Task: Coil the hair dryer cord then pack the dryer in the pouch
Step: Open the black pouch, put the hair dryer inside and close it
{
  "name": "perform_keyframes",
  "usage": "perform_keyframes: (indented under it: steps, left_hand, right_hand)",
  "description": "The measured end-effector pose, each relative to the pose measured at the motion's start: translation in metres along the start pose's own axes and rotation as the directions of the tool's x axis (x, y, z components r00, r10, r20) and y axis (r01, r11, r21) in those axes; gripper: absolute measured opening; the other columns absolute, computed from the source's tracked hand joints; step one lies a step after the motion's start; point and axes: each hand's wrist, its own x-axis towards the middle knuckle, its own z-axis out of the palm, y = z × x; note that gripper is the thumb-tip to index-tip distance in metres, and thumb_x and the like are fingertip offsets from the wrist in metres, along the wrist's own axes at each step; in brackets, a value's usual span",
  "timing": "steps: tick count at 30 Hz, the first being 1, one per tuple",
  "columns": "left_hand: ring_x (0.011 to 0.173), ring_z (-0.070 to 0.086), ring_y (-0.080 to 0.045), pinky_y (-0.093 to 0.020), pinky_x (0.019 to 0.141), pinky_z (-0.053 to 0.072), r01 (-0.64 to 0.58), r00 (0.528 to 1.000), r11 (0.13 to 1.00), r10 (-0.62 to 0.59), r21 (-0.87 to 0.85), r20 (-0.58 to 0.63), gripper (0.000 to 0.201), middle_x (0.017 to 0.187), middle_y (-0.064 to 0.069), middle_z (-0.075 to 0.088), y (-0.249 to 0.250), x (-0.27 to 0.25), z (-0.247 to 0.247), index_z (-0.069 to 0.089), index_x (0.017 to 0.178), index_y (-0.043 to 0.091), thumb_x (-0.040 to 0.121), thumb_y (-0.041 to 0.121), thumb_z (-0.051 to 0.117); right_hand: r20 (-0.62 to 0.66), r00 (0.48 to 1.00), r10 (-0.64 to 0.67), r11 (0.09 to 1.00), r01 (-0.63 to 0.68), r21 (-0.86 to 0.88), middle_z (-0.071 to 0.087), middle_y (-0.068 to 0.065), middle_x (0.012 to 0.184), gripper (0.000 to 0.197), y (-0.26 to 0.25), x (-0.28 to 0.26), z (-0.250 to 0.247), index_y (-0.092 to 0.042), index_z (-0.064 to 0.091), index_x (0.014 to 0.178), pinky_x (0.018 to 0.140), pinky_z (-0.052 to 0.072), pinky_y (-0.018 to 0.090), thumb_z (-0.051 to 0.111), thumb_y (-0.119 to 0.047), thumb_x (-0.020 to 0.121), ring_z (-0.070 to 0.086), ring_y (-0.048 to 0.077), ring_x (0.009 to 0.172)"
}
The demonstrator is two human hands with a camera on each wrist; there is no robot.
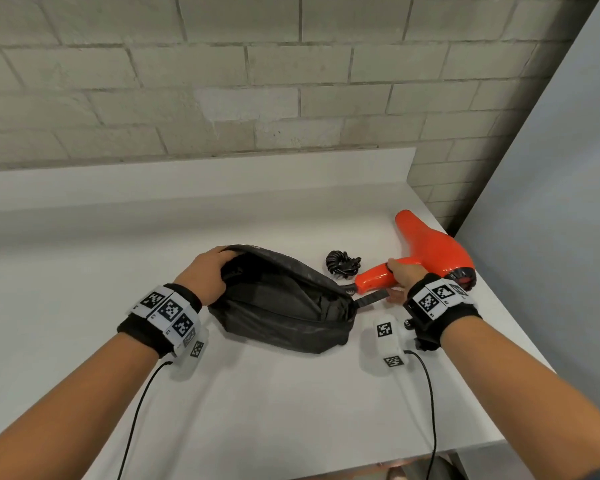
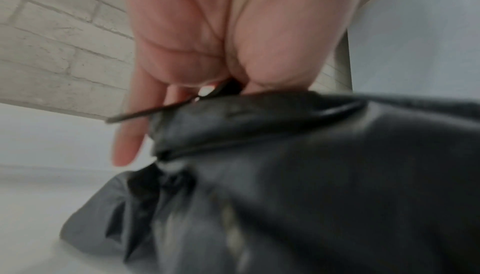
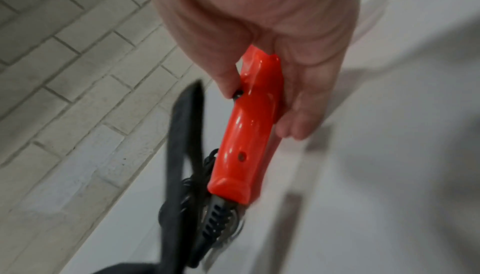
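Left hand (image 1: 207,277) is gripping the far-left rim of the pouch (image 1: 281,306), fingers curling over the edge and holding the mouth open; in the left wrist view the thumb side is pressing the rim while the outer fingers (image 2: 130,134) are hanging fairly straight past it. Pouch is lying on the white tabletop (image 1: 274,393) between the two hands, mouth facing up. Material is looking like thin black fabric, matte, wrinkled, slumping with soft folds; dark lining is showing inside. A flat black strap tab (image 1: 371,298) is sticking out from its right end, just below the dryer handle.

Coiled cord (image 1: 342,264) is sitting bunched in a tight black loop on the tabletop just behind the pouch's right end, next to the handle butt. In the right wrist view a ribbed black strain relief (image 3: 218,217) is coming out of the handle base.

Right hand (image 1: 404,278) is wrapping round the handle of the hair dryer (image 1: 430,251), thumb on one side, fingers (image 3: 306,97) on the other, partly closed. Dryer is glossy orange-red plastic, smooth, with a flaring barrel pointing away toward the wall and a dark rear end near the wrist. Handle butt is pointing at the pouch's right end, close to the opening but outside it.

Pale brick wall (image 1: 222,81) is running behind the tabletop.
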Motion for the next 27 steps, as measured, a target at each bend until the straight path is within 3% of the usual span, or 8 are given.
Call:
perform_keyframes:
  steps: [2,4,6,10,15,18,25,27]
  left_hand:
    - [0.128,0.039,-0.028,-0.034,0.104,0.037,0.042,0.998,0.999,-0.042,0.000,0.038,0.073,0.147,-0.005,0.030,-0.005,0.000,-0.003,0.036,0.137,0.017,0.071,0.001,0.063]
    - [0.129,0.036,-0.029,-0.035,0.104,0.039,0.103,0.988,0.995,-0.103,0.007,0.117,0.104,0.150,-0.005,0.016,-0.007,-0.002,-0.004,0.019,0.143,0.016,0.059,0.008,0.080]
    - [0.130,0.036,-0.030,-0.037,0.105,0.039,0.120,0.979,0.992,-0.126,0.043,0.160,0.115,0.151,-0.007,0.013,-0.005,-0.003,-0.005,0.010,0.144,0.017,0.055,0.009,0.083]
    - [0.129,0.038,-0.031,-0.035,0.102,0.039,0.102,0.967,0.989,-0.124,0.110,0.220,0.102,0.148,-0.009,0.024,0.001,-0.001,-0.006,0.013,0.144,0.019,0.064,0.005,0.075]
    - [0.121,0.046,-0.031,-0.034,0.094,0.044,0.087,0.960,0.985,-0.123,0.148,0.252,0.091,0.139,-0.012,0.041,0.014,0.000,-0.007,0.012,0.144,0.021,0.072,0.000,0.063]
    - [0.111,0.052,-0.030,-0.031,0.082,0.049,0.071,0.940,0.986,-0.116,0.150,0.321,0.089,0.132,-0.012,0.048,0.026,0.002,-0.004,0.013,0.144,0.026,0.074,0.000,0.061]
    - [0.103,0.054,-0.024,-0.031,0.077,0.053,0.045,0.877,0.998,-0.058,0.038,0.477,0.083,0.129,-0.006,0.050,0.051,0.016,-0.002,0.025,0.140,0.033,0.074,0.001,0.063]
    - [0.099,0.055,-0.023,-0.024,0.065,0.056,0.081,0.851,0.995,-0.035,-0.065,0.524,0.077,0.125,-0.003,0.049,0.057,0.019,-0.004,0.034,0.136,0.032,0.074,-0.004,0.062]
  right_hand:
    - [0.062,0.997,-0.035,0.997,0.030,0.077,0.054,0.015,0.115,0.014,0.000,0.001,0.000,-0.007,0.048,0.102,0.089,0.051,0.043,0.048,-0.019,0.094,0.057,0.028,0.088]
    - [0.092,0.996,-0.020,0.970,-0.003,0.242,0.053,0.014,0.118,0.008,0.000,0.005,-0.001,-0.006,0.045,0.088,0.095,0.047,0.048,0.045,-0.011,0.094,0.057,0.031,0.101]
    - [0.105,0.994,-0.040,0.932,-0.001,0.363,0.054,0.019,0.121,0.006,-0.003,0.002,-0.002,-0.003,0.045,0.094,0.095,0.047,0.052,0.043,-0.009,0.094,0.054,0.035,0.112]
    - [-0.008,0.977,-0.211,0.823,0.182,0.538,0.047,0.017,0.113,0.037,-0.020,-0.012,-0.007,0.005,0.036,0.129,0.084,0.052,0.042,0.043,-0.011,0.096,0.061,0.031,0.085]
    - [-0.155,0.896,-0.416,0.588,0.395,0.706,0.054,0.018,0.116,0.041,-0.052,-0.048,-0.024,0.006,0.036,0.126,0.064,0.061,0.033,0.049,-0.012,0.092,0.061,0.033,0.104]
    - [-0.121,0.826,-0.550,0.505,0.445,0.740,0.055,0.015,0.110,0.026,-0.061,-0.068,-0.027,-0.001,0.038,0.116,0.075,0.059,0.041,0.047,-0.011,0.094,0.063,0.035,0.101]
    - [0.120,0.715,-0.689,0.572,0.435,0.696,0.057,0.010,0.094,0.011,-0.038,-0.080,-0.016,-0.003,0.042,0.105,0.071,0.060,0.035,0.039,-0.010,0.097,0.062,0.030,0.097]
    - [0.159,0.705,-0.691,0.624,0.469,0.625,0.054,0.006,0.094,0.013,-0.026,-0.073,-0.012,-0.007,0.038,0.108,0.069,0.060,0.035,0.040,-0.008,0.096,0.061,0.026,0.094]
